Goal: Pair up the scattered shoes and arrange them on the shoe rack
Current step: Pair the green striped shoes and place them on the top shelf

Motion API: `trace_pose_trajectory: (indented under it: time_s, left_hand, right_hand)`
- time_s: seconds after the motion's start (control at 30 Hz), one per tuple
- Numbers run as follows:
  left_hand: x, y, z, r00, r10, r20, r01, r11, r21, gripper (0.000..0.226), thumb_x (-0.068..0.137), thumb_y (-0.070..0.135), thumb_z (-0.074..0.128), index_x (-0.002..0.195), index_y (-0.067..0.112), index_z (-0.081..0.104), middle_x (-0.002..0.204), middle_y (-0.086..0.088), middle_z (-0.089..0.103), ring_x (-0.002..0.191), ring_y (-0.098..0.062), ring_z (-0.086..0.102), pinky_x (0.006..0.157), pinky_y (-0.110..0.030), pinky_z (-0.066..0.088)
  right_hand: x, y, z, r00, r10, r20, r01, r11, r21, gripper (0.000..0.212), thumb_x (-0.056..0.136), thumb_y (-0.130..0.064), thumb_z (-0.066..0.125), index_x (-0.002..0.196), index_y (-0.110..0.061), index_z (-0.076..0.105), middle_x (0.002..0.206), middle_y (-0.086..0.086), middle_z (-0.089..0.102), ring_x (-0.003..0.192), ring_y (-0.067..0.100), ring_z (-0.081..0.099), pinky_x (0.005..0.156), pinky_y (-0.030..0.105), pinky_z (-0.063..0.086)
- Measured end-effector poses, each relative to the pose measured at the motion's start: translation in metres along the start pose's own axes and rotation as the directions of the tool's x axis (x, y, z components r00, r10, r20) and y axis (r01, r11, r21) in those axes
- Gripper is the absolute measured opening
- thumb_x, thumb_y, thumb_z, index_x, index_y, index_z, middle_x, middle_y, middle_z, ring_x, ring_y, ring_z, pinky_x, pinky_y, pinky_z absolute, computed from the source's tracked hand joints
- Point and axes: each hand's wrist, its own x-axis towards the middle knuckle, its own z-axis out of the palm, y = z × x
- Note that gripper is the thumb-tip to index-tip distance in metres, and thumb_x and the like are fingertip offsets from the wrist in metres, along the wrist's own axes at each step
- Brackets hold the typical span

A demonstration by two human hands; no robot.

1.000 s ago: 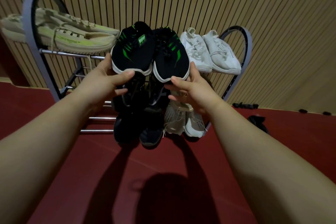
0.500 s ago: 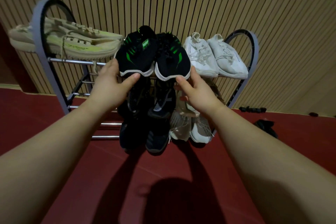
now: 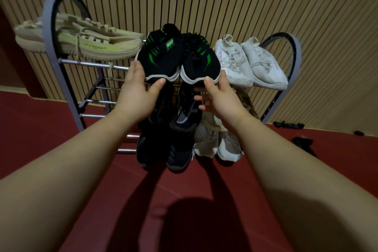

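A pair of black shoes with green stripes sits side by side in the middle of the shoe rack's [image 3: 48, 32] top tier, the left shoe [image 3: 161, 61] touching the right shoe [image 3: 199, 63]. My left hand [image 3: 137, 92] grips the left shoe's toe, thumb on its white sole edge. The toe of the right shoe is held by my right hand [image 3: 221, 98], thumb on top and fingers spread beneath. A beige pair [image 3: 92, 41] lies at the tier's left end and a white pair [image 3: 251, 63] at its right.
Below my hands, dark shoes [image 3: 184, 116] and another black pair [image 3: 161, 149] fill the lower tiers, with a pale pair [image 3: 216, 143] beside them. Small black objects [image 3: 288, 125] lie on the red floor by the slatted wall at right.
Both hands have carried the black-green pair up and away from me onto the top tier. The view has tilted, so the rack sits lower in the frame.
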Motion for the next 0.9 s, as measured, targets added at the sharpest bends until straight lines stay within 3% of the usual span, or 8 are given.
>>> trace_pose_trajectory:
  time_s: [0.07, 0.13, 0.23, 0.43, 0.57, 0.67, 0.8, 0.9]
  left_hand:
    - [0.002, -0.004, -0.005, 1.000, 0.012, 0.011, -0.012, 1.000, -0.018, 0.071, 0.089, 0.048, 0.050, 0.146, 0.013, 0.025, 0.151, -0.010, 0.029, 0.139, -0.026, 0.031, 0.112, -0.047, 0.030]
    - [0.007, -0.004, -0.011, 1.000, 0.012, 0.025, -0.011, 1.000, -0.026, 0.070, 0.090, 0.047, 0.050, 0.146, 0.016, 0.024, 0.152, -0.008, 0.030, 0.138, -0.024, 0.032, 0.113, -0.046, 0.030]
    - [0.007, -0.002, -0.013, 0.998, -0.013, 0.067, 0.017, 0.998, -0.054, 0.067, 0.091, 0.046, 0.050, 0.147, 0.022, 0.023, 0.152, -0.004, 0.031, 0.136, -0.022, 0.036, 0.112, -0.044, 0.031]
    - [-0.017, -0.005, -0.012, 0.997, -0.071, 0.026, 0.073, 0.995, -0.062, 0.081, 0.093, 0.047, 0.048, 0.151, 0.020, -0.002, 0.158, -0.002, 0.017, 0.144, -0.021, 0.019, 0.117, -0.042, 0.023]
    - [-0.045, -0.025, -0.017, 0.990, -0.128, 0.058, 0.127, 0.992, 0.011, 0.085, 0.092, 0.046, 0.049, 0.151, 0.017, -0.004, 0.160, -0.003, -0.002, 0.147, -0.019, -0.002, 0.120, -0.037, 0.007]
    - [-0.072, -0.050, -0.027, 0.972, -0.190, 0.136, 0.175, 0.978, 0.110, 0.086, 0.091, 0.046, 0.051, 0.151, 0.015, -0.003, 0.159, -0.007, -0.003, 0.147, -0.022, -0.005, 0.119, -0.037, 0.006]
    - [-0.132, -0.094, -0.040, 0.892, -0.370, 0.259, 0.288, 0.908, 0.305, 0.091, 0.087, 0.048, 0.056, 0.151, 0.016, 0.000, 0.157, -0.017, 0.004, 0.146, -0.029, -0.002, 0.119, -0.037, 0.005]
    - [-0.190, -0.129, -0.046, 0.756, -0.534, 0.377, 0.293, 0.792, 0.535, 0.096, 0.083, 0.058, 0.054, 0.151, 0.019, -0.001, 0.157, -0.018, 0.002, 0.146, -0.033, -0.003, 0.119, -0.042, 0.004]
  right_hand:
    - [0.002, -0.002, 0.005, 1.000, 0.024, 0.008, -0.025, 0.999, 0.042, 0.061, 0.101, -0.031, 0.040, 0.151, -0.028, 0.006, 0.132, 0.003, 0.052, 0.110, 0.019, 0.060, 0.069, 0.025, 0.056]
    - [0.002, -0.004, 0.008, 0.998, 0.060, 0.027, -0.062, 0.997, 0.053, 0.065, 0.101, -0.032, 0.039, 0.151, -0.029, -0.003, 0.141, 0.008, 0.047, 0.115, 0.022, 0.057, 0.071, 0.029, 0.057]
    - [-0.002, -0.005, 0.008, 0.988, 0.137, 0.073, -0.140, 0.989, 0.037, 0.070, 0.102, -0.037, 0.034, 0.147, -0.036, -0.019, 0.140, 0.010, 0.048, 0.105, 0.023, 0.062, 0.072, 0.031, 0.055]
    - [-0.019, -0.006, 0.013, 0.985, 0.166, 0.036, -0.168, 0.983, 0.072, 0.071, 0.099, -0.045, 0.036, 0.145, -0.043, -0.018, 0.146, 0.007, 0.041, 0.101, 0.022, 0.064, 0.079, 0.032, 0.055]
    - [-0.032, 0.008, 0.024, 0.979, 0.204, 0.001, -0.204, 0.976, 0.074, 0.078, 0.097, -0.048, 0.041, 0.145, -0.039, -0.020, 0.146, 0.001, 0.039, 0.109, 0.021, 0.057, 0.088, 0.037, 0.053]
    - [-0.049, 0.033, 0.038, 0.968, 0.251, -0.002, -0.251, 0.968, 0.021, 0.086, 0.092, -0.055, 0.045, 0.145, -0.040, -0.021, 0.141, 0.000, 0.042, 0.126, 0.026, 0.047, 0.095, 0.042, 0.048]
    - [-0.085, 0.070, 0.069, 0.930, 0.363, 0.062, -0.350, 0.923, -0.162, 0.097, 0.081, -0.069, 0.049, 0.144, -0.043, -0.020, 0.155, 0.009, 0.020, 0.138, 0.030, 0.032, 0.108, 0.052, 0.035]
    - [-0.112, 0.096, 0.096, 0.905, 0.407, 0.126, -0.380, 0.904, -0.193, 0.092, 0.087, -0.060, 0.050, 0.147, -0.036, -0.016, 0.158, 0.011, 0.004, 0.142, 0.026, 0.022, 0.115, 0.038, 0.024]
